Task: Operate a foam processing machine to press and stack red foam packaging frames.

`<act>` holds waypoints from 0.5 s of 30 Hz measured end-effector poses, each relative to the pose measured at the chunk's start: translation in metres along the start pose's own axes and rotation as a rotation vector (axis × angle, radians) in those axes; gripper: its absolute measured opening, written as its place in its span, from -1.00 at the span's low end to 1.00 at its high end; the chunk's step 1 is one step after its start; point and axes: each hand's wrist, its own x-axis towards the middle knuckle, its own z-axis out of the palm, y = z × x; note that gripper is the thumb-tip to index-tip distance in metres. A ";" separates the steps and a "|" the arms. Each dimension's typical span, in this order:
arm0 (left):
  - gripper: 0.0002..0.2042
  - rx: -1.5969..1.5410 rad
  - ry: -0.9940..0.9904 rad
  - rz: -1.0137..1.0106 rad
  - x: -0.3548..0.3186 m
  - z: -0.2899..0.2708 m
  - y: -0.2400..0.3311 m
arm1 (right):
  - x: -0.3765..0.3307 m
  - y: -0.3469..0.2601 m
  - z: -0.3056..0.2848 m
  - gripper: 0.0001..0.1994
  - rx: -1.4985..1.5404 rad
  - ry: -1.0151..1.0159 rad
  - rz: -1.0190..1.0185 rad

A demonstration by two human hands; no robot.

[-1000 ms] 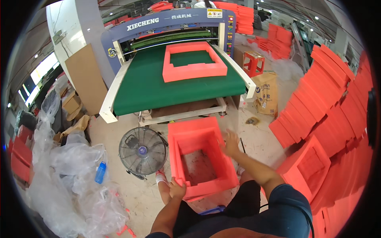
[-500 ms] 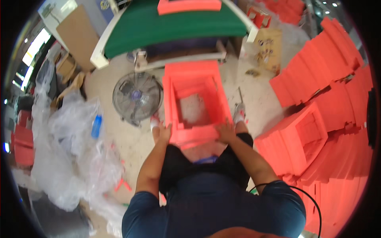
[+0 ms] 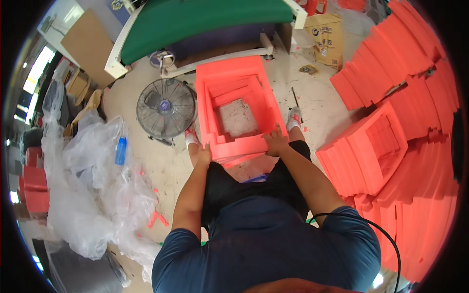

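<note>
A stack of coral-red foam frames (image 3: 233,68) stands on the floor between my feet, with a rectangular hole through its middle. Its layers sit slightly askew along the near edge. At the near left corner, my left hand (image 3: 204,155) grips the outer side, its fingers partly hidden. My right hand (image 3: 276,142) holds the near right corner, fingers bent over the top rim. Bare floor shows through the opening.
Left of the stack stands a black floor fan (image 3: 165,108). Crumpled clear plastic sheeting (image 3: 80,190) and a blue bottle (image 3: 120,151) lie further left. More foam frames (image 3: 361,151) are piled on the right. Ahead is a green-topped table (image 3: 205,24); a yellow-brown sack (image 3: 326,41) stands beside it.
The view has shifted, so most surroundings sit higher in the picture and the red foam piece on the green table is out of sight. Both hands stay at the stack's near corners.
</note>
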 end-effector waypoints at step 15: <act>-0.56 -1.145 -0.260 -0.059 -0.030 -0.010 0.091 | 0.008 0.008 -0.037 -0.05 0.075 0.455 -0.050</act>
